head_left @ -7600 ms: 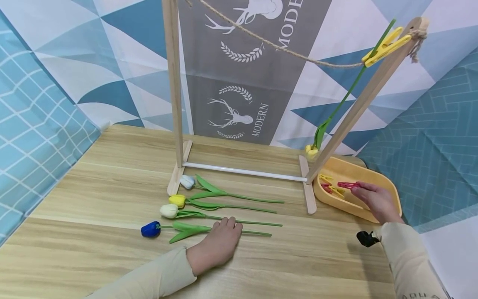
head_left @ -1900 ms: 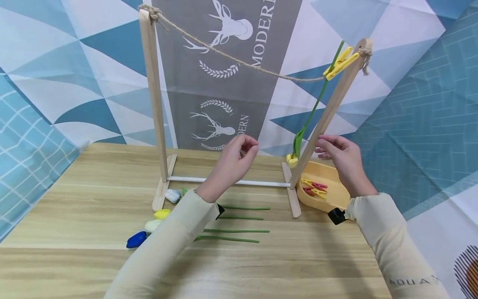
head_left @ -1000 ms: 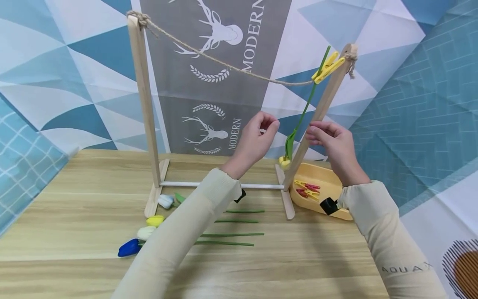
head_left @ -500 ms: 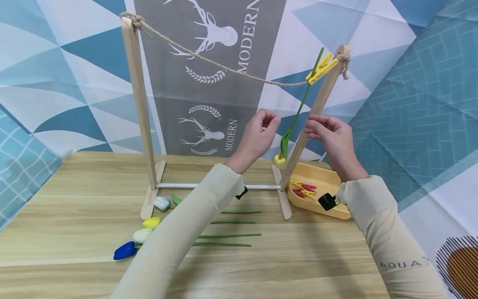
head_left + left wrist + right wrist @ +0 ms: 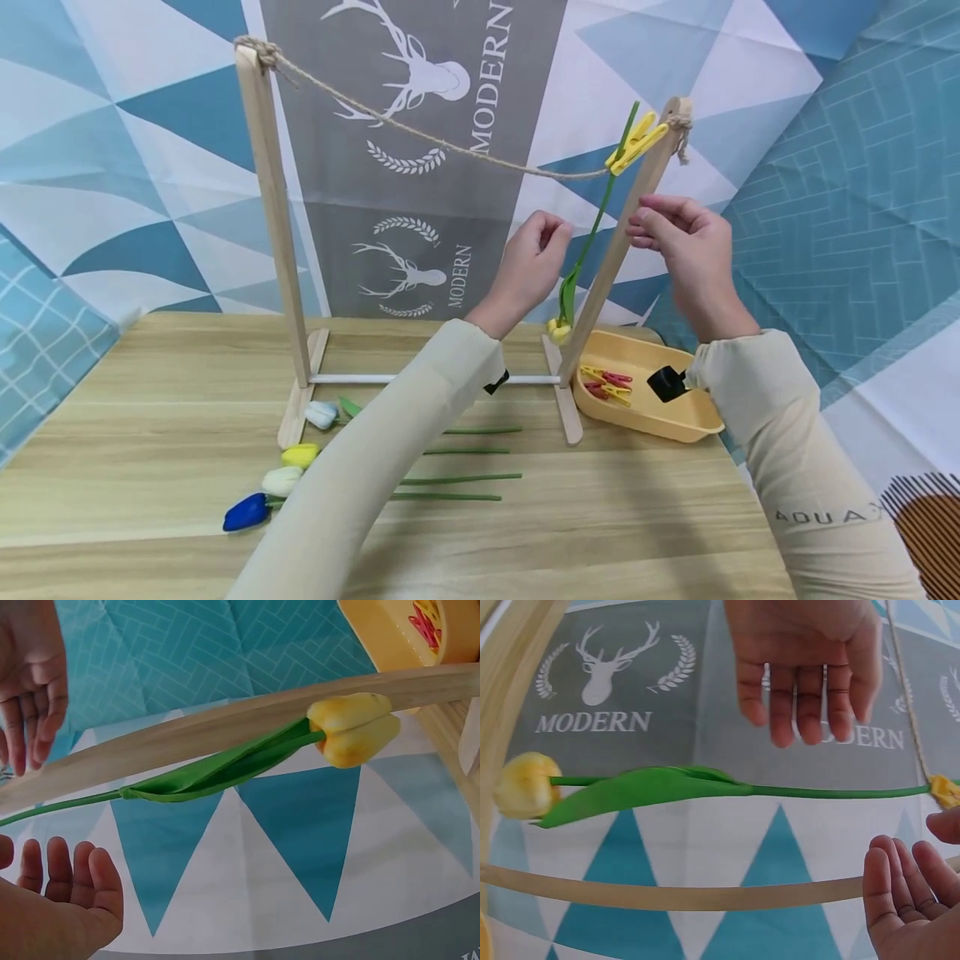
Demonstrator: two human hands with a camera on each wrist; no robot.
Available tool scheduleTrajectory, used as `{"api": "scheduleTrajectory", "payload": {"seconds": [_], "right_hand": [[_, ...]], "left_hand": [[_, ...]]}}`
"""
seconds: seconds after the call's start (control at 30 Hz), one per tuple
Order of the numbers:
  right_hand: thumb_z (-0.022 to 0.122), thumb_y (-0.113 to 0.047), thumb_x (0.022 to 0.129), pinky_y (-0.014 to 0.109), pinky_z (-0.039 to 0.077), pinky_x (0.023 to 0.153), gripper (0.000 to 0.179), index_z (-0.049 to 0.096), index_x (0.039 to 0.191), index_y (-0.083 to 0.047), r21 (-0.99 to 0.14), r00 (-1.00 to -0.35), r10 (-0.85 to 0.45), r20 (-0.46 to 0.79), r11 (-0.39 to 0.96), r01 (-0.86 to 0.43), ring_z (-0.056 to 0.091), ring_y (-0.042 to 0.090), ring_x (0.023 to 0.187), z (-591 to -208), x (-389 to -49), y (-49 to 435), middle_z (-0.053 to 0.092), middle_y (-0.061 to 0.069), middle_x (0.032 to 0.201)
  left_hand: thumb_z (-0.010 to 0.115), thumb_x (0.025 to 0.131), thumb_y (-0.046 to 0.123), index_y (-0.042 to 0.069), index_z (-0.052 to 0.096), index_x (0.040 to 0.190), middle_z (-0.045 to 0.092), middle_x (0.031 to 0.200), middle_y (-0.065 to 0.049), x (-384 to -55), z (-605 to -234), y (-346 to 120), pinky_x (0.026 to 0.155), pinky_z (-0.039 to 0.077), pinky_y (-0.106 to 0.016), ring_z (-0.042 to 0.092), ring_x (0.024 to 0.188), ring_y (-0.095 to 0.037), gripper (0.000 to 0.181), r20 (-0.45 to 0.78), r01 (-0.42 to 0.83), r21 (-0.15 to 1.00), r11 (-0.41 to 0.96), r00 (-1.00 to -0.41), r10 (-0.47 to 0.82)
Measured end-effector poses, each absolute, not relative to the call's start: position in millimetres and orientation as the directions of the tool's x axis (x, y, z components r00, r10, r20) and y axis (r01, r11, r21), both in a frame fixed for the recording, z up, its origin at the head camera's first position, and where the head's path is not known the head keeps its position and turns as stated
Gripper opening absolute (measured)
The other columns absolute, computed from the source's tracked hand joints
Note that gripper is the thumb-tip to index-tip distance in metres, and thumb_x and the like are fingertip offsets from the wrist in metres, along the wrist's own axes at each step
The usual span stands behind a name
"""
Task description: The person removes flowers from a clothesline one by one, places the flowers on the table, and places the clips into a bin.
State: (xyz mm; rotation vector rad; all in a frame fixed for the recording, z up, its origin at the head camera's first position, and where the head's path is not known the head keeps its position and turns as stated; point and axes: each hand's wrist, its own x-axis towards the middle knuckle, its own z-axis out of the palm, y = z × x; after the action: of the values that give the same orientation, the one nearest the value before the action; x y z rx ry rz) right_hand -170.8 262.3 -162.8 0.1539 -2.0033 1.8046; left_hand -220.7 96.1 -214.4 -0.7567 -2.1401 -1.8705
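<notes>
An artificial yellow tulip (image 5: pixel 567 300) hangs head down from a twine line (image 5: pixel 450 147), its stem pinched by a yellow clothespin (image 5: pixel 636 146) near the right post. My left hand (image 5: pixel 527 268) is raised just left of the stem, fingers loosely bent, holding nothing. On the stem's other side, by the wooden post, my right hand (image 5: pixel 693 262) is raised and likewise empty. Both wrist views show the tulip (image 5: pixel 352 729) between the two hands, with fingers apart from the stem (image 5: pixel 832 793). Blue (image 5: pixel 246 512), white (image 5: pixel 282 481), yellow (image 5: pixel 301 455) and pale blue (image 5: pixel 322 414) tulips lie on the table, stems partly hidden by my left sleeve.
A wooden frame with a left post (image 5: pixel 273 208), a right post (image 5: pixel 626 242) and a white bottom rod (image 5: pixel 352 378) stands on the table (image 5: pixel 585 517). Beside its right foot, an orange-yellow basin (image 5: pixel 675 427) holds red and yellow clothespins (image 5: pixel 609 386). Patterned cloth hangs behind.
Earliest, my right hand held a red clothespin over the basin and my left rested on the tulip stems. Both hands have since risen, empty, beside the hanging tulip; the red clothespin is in the basin.
</notes>
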Motion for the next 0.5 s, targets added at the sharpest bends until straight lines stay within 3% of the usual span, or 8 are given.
{"api": "scheduleTrajectory", "payload": {"seconds": [0.5], "right_hand": [[0.072, -0.015, 0.081, 0.015, 0.052, 0.073, 0.039, 0.06, 0.116, -0.001, -0.885, -0.85, 0.249, 0.465, 0.139, -0.444, 0.066, 0.012, 0.083, -131, -173, 259, 0.066, 0.002, 0.092]], "left_hand": [[0.04, 0.101, 0.026, 0.007, 0.051, 0.106, 0.047, 0.086, -0.003, -226, -207, 107, 0.067, 0.038, -0.021, 0.046, 0.077, -0.015, 0.023, 0.438, 0.469, 0.881, 0.062, -0.857, 0.271]]}}
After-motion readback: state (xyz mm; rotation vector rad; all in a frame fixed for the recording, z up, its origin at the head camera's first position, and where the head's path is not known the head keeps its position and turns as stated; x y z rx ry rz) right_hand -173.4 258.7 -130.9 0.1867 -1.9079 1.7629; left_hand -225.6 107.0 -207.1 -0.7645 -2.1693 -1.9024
